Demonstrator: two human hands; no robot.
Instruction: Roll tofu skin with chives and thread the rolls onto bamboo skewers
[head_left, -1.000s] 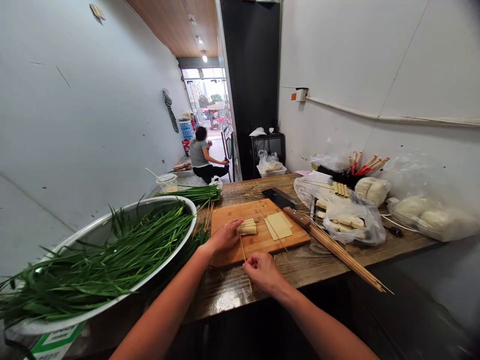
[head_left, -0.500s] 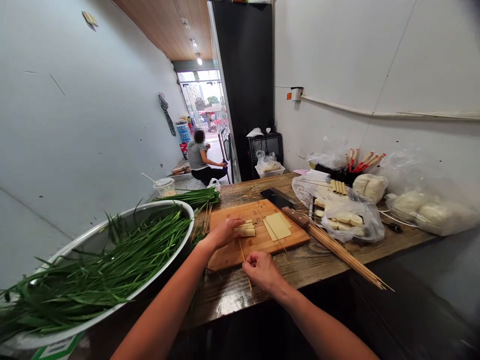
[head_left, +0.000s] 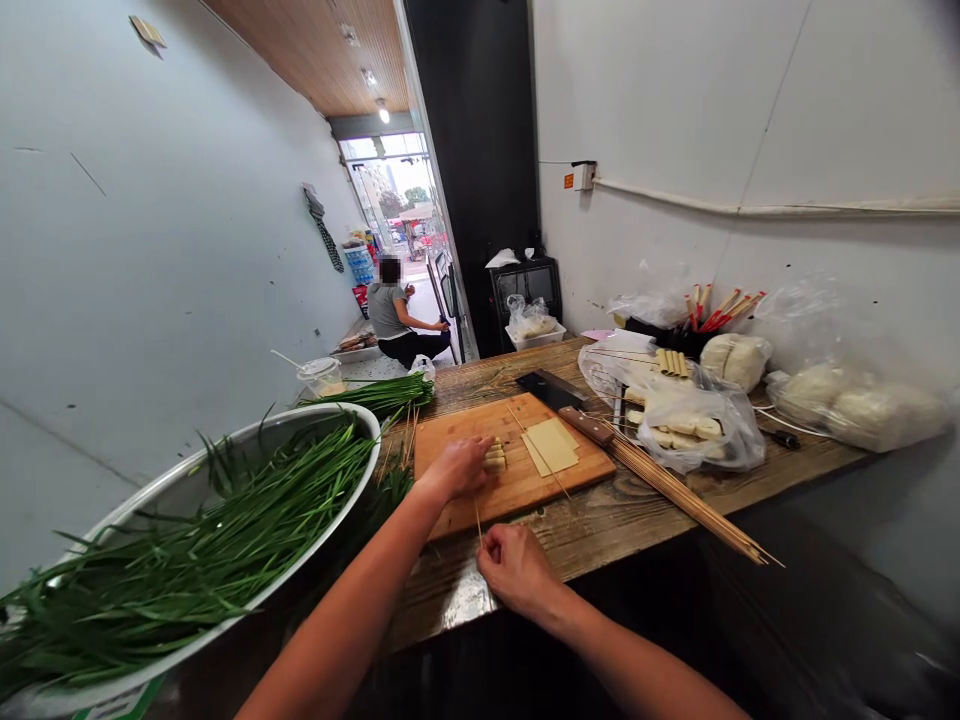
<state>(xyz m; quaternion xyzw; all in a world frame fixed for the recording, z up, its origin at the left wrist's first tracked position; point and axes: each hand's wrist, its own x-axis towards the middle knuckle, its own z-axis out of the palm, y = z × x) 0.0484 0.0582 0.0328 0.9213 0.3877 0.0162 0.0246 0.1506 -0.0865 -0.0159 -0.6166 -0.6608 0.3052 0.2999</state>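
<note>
Head view: your right hand (head_left: 516, 565) is pinching a bamboo skewer (head_left: 478, 520) at the bench (head_left: 600, 520) edge, its tip only just entering the work. Your left hand (head_left: 457, 467) is pressing the folded tofu-skin stack (head_left: 495, 458) flat on the cutting board (head_left: 517, 480). Flat sheets (head_left: 551, 446) beyond are waiting, unskewered, beside the skewer bundle (head_left: 690, 505).

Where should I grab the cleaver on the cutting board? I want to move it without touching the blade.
Take the cleaver by its brown wooden handle, coming from the right, near side of the cutting board. The handle points toward the skewer bundle and lies free, while the dark blade points away toward the back of the table.
</note>
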